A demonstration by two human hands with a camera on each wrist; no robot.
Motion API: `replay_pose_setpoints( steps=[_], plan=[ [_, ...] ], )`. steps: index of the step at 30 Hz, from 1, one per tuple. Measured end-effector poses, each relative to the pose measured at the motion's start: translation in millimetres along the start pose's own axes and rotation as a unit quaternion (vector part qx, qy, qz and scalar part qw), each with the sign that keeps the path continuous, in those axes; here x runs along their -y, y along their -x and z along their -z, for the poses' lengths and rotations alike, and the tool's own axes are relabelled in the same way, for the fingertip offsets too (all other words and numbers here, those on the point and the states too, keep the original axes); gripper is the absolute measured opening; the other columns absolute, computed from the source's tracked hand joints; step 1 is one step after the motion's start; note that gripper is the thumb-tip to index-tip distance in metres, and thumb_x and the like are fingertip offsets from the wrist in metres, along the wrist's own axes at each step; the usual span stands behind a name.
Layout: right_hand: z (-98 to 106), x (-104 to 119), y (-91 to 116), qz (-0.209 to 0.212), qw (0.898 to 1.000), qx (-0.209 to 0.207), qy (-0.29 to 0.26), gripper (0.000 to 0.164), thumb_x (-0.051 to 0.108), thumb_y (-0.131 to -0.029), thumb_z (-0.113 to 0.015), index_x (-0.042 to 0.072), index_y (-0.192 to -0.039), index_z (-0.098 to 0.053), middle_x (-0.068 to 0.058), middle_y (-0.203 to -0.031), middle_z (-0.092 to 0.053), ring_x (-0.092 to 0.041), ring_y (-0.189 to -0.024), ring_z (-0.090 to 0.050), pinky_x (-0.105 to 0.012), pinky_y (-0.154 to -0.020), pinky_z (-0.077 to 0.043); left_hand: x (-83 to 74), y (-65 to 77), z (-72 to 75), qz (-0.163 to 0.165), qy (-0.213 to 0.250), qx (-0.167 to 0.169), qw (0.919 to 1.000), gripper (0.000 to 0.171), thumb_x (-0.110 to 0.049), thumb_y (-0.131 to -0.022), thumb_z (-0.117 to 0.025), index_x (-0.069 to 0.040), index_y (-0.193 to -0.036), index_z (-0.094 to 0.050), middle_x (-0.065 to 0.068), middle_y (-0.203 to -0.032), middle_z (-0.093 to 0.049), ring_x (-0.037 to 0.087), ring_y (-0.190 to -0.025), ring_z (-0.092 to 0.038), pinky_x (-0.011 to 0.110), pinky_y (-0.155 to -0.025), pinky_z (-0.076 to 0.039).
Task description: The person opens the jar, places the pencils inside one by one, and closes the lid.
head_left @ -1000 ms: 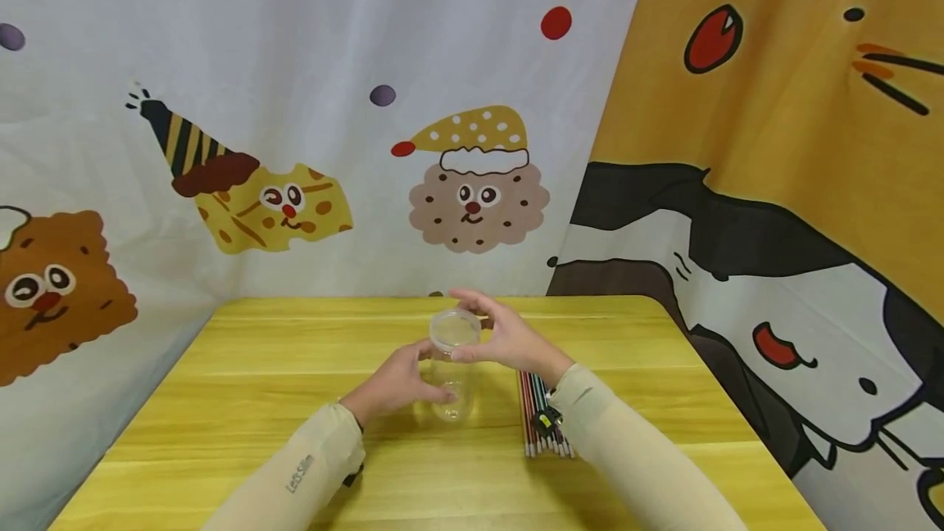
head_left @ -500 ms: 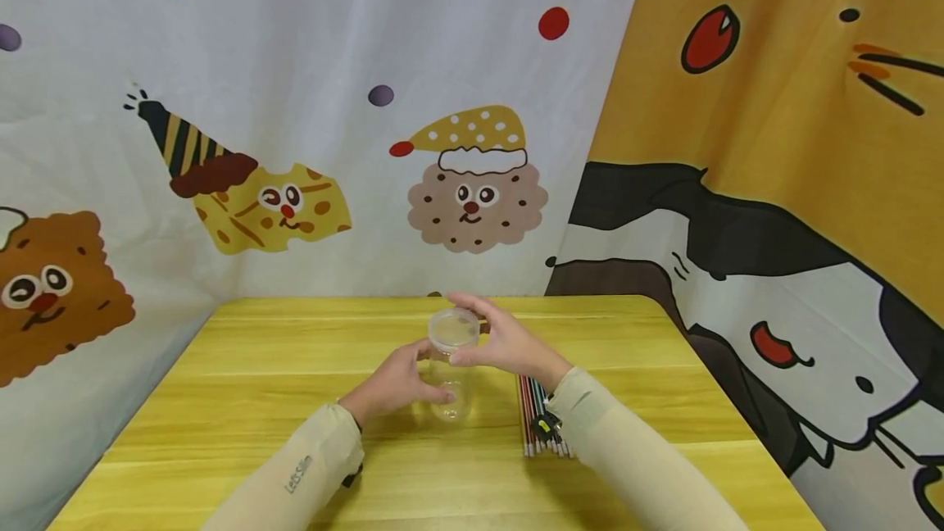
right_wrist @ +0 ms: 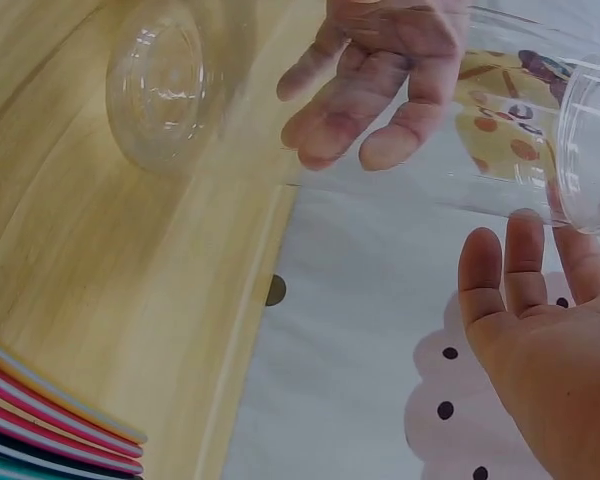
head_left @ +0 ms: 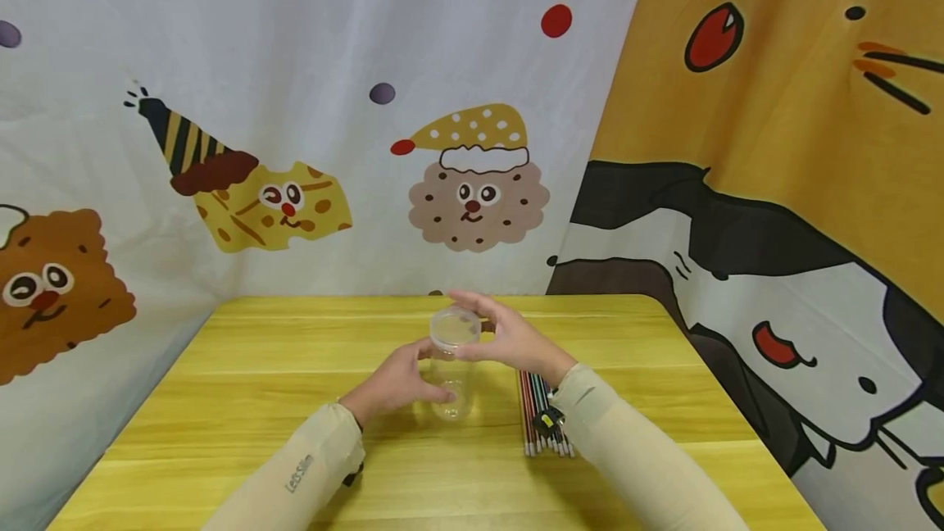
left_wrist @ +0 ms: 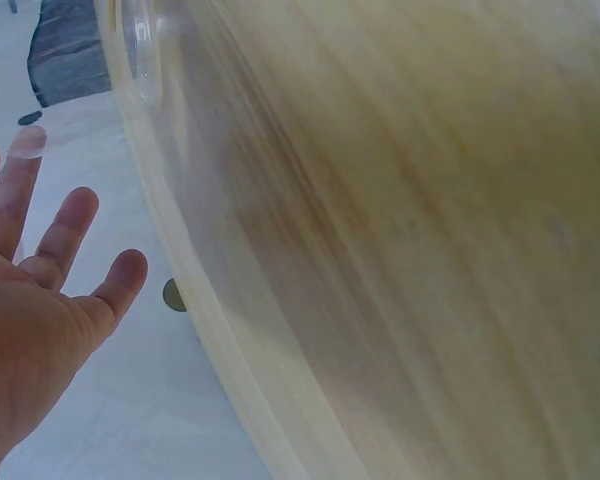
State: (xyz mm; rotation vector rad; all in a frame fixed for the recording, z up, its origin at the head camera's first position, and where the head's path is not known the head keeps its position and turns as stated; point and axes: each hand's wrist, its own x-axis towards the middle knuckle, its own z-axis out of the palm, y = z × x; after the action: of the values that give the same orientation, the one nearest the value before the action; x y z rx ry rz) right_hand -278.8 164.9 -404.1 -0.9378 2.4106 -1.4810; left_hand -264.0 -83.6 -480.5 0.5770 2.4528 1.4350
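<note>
A clear jar (head_left: 453, 383) stands upright on the wooden table, with a translucent lid (head_left: 455, 328) on its top. My left hand (head_left: 398, 378) grips the jar's body low down from the left, thumb at the front. From the right, my right hand (head_left: 512, 342) holds the lid between thumb and fingers. Through the clear wall in the right wrist view, the left hand's fingertips (right_wrist: 325, 140) show against the far side. That view also has the lid's rim (right_wrist: 592, 150) above the right hand (right_wrist: 560, 350). The left wrist view catches only the left hand (left_wrist: 40, 300) and a sliver of jar (left_wrist: 143, 50).
Several pencils (head_left: 528, 412) lie side by side on the table (head_left: 258, 400), right of the jar and partly under the right forearm. Each wrist wears a dark device (head_left: 546, 421). A printed cloth (head_left: 295, 64) hangs behind the table's back edge.
</note>
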Motion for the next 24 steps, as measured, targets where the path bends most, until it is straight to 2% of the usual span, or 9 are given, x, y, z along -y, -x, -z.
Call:
replay_pose_setpoints(
  steps=[13,20,24],
  plan=[
    [0.2,0.0,0.8,0.005,1.000,0.011,-0.022,0.080,0.032,-0.094,-0.083,0.046,-0.160,-0.041,0.012,-0.156,-0.056,-0.018,-0.139,-0.056,-0.054,-0.114,-0.048,1.9,0.1,-0.5,-0.006,-0.002,0.004,1.0000,0.075,-0.037,-0.083,-0.094,-0.029,-0.148,-0.059,0.001,-0.145,-0.067,0.034,-0.147,-0.051,0.070,-0.116,-0.042],
    [-1.5,0.5,-0.7,-0.005,1.000,0.002,0.005,0.084,0.042,-0.090,-0.087,0.045,-0.161,-0.041,0.013,-0.157,-0.055,-0.016,-0.138,-0.056,-0.053,-0.115,-0.047,1.3,0.4,-0.2,-0.001,-0.011,-0.001,0.9999,0.079,-0.039,-0.083,-0.095,-0.028,-0.151,-0.056,-0.003,-0.147,-0.064,0.034,-0.148,-0.051,0.070,-0.117,-0.041],
    [-3.0,2.1,-1.9,-0.008,1.000,-0.010,0.014,0.084,0.042,-0.090,-0.087,0.043,-0.160,-0.043,0.013,-0.156,-0.055,-0.015,-0.138,-0.055,-0.053,-0.114,-0.047,0.6,0.8,0.2,0.000,-0.011,-0.002,0.9999,0.080,-0.038,-0.082,-0.095,-0.026,-0.152,-0.056,-0.001,-0.147,-0.065,0.034,-0.148,-0.051,0.069,-0.117,-0.042]
  ],
)
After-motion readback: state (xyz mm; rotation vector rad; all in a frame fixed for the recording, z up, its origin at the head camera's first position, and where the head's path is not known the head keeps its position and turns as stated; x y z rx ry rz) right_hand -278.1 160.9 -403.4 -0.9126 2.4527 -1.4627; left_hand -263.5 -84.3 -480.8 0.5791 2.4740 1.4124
